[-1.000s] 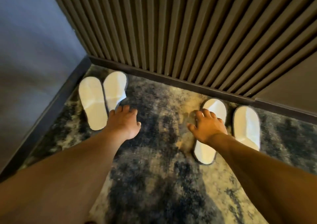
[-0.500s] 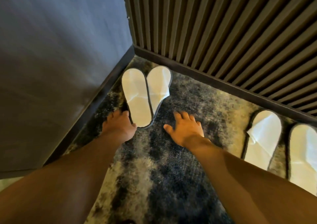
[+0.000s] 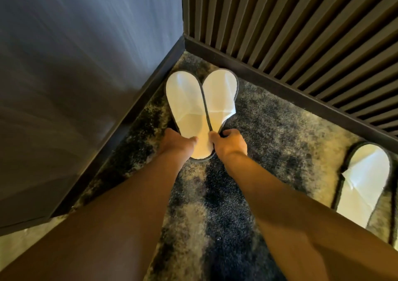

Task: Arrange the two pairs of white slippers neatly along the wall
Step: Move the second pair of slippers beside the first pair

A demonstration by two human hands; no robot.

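Two slippers make up the corner pair: left slipper (image 3: 185, 106) and right slipper (image 3: 220, 96), toes toward the slatted wall (image 3: 301, 33), heels toward me. Their long axes converge at the heels, where the right one tucks under the left. I judge the coming move turns on this overlap.

Left hand (image 3: 175, 142) pinches the left heel; right hand (image 3: 230, 144) is curled round the right heel. Both equally near.

Second pair (image 3: 366, 181) lies well apart on the carpet (image 3: 269, 125), cropped at the right edge.

No writing legible.
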